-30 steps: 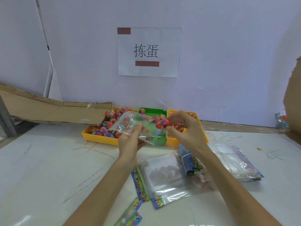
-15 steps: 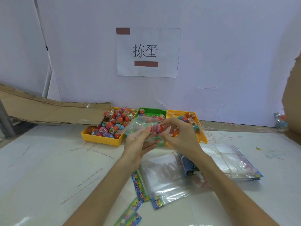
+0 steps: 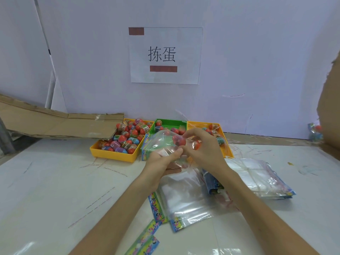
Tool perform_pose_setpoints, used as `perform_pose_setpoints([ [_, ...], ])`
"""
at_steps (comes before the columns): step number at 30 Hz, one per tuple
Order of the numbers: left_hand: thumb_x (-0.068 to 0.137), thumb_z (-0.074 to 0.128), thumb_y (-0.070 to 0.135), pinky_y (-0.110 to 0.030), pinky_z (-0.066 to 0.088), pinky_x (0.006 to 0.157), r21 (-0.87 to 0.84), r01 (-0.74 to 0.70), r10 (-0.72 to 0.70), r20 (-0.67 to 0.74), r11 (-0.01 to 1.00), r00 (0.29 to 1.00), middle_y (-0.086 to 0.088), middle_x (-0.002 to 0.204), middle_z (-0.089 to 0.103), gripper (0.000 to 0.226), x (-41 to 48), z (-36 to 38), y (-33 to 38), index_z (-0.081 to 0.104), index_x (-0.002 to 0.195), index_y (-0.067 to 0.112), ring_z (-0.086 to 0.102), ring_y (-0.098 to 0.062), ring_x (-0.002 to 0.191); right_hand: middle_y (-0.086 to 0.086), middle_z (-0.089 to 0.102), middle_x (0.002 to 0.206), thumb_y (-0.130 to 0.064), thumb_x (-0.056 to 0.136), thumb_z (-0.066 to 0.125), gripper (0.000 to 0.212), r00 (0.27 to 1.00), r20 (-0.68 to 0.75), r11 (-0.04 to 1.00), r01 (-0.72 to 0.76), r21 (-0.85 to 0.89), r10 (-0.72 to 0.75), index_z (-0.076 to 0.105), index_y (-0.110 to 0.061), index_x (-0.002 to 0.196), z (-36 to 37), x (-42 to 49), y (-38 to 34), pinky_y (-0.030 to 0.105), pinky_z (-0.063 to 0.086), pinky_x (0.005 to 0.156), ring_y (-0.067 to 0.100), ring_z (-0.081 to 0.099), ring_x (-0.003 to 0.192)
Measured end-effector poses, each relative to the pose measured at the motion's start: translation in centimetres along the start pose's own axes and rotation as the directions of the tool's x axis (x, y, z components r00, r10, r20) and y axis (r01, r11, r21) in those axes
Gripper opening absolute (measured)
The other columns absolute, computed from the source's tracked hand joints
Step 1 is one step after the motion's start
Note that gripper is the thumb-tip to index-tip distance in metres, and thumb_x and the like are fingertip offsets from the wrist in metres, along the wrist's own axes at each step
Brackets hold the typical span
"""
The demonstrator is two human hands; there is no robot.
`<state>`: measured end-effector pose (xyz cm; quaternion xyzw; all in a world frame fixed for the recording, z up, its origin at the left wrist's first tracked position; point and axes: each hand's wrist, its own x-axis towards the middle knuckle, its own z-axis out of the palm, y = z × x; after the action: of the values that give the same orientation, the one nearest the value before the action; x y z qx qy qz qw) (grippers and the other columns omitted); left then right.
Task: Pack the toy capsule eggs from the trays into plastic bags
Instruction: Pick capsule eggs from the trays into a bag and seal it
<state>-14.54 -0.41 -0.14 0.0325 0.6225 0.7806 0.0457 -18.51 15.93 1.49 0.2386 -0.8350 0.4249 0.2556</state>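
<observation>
My left hand (image 3: 161, 161) grips a clear plastic bag (image 3: 160, 142) by its mouth, held above the table in front of the trays. My right hand (image 3: 204, 150) pinches a red capsule egg (image 3: 178, 140) at the bag's opening, with the egg seen through the plastic. Another red egg (image 3: 196, 145) shows under my right fingers. A yellow tray (image 3: 112, 155) at the left is full of several red and blue capsule eggs (image 3: 128, 138). A green tray (image 3: 171, 123) in the middle and a yellow tray (image 3: 227, 150) at the right hold a few eggs.
Empty clear bags (image 3: 185, 197) lie on the white table below my hands, with a banded stack of bags (image 3: 261, 179) to the right. Colourful header cards (image 3: 145, 242) lie near the front edge. Flattened cardboard (image 3: 55, 124) leans at the back left; a cardboard edge (image 3: 329, 115) stands at right.
Both hands have come down and toward me with the bag. The red egg has gone from outside the bag's mouth to inside the opening.
</observation>
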Motion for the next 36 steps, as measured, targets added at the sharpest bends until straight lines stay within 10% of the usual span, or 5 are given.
perform_pose_setpoints([
  [12,0.090,0.076,0.013,-0.027,0.061,0.069,0.188,-0.075,0.065,0.058,0.979,0.996,-0.013,0.090,0.079,0.026,0.2,-0.4,-0.2,0.067,0.114,0.007,0.078,-0.025,0.080,-0.012,0.074,0.108,-0.026,0.083,0.082,0.035,0.999,0.052,1.000,-0.006,0.022,0.005,0.073,-0.023,0.117,-0.1,-0.1,0.2,0.018,0.053,0.084,0.005,0.067,0.097],
  [19,0.093,0.066,0.045,-0.042,0.061,0.084,-0.059,-0.032,0.031,-0.019,0.998,0.999,-0.010,0.111,0.077,0.037,0.6,-0.1,0.2,0.077,0.112,0.015,0.075,-0.033,0.100,-0.020,0.072,0.093,-0.018,0.083,0.084,0.026,0.999,-0.015,0.994,0.048,0.096,-0.047,0.075,-0.021,0.107,0.0,-0.1,-0.5,0.014,0.051,0.071,0.001,0.065,0.080],
  [32,0.099,0.060,0.004,-0.032,0.063,0.078,-0.070,-0.017,0.021,0.047,0.997,0.999,-0.014,0.099,0.079,0.016,0.0,0.4,-0.6,0.069,0.113,0.005,0.078,-0.025,0.088,-0.019,0.067,0.082,-0.022,0.074,0.087,0.022,0.994,-0.010,0.991,-0.106,0.082,0.107,0.067,-0.026,0.083,-0.3,-0.3,-0.9,0.008,0.041,0.065,0.003,0.057,0.073],
  [36,0.096,0.065,0.007,-0.030,0.063,0.080,-0.024,0.021,-0.020,0.046,0.999,0.999,-0.016,0.100,0.078,0.013,0.1,0.1,-0.7,0.074,0.105,0.001,0.077,-0.027,0.092,-0.006,0.068,0.082,-0.015,0.073,0.088,0.023,0.992,0.012,0.981,-0.127,0.146,0.127,0.066,-0.013,0.080,-0.4,-0.4,-1.2,0.027,0.051,0.071,0.018,0.062,0.076],
])
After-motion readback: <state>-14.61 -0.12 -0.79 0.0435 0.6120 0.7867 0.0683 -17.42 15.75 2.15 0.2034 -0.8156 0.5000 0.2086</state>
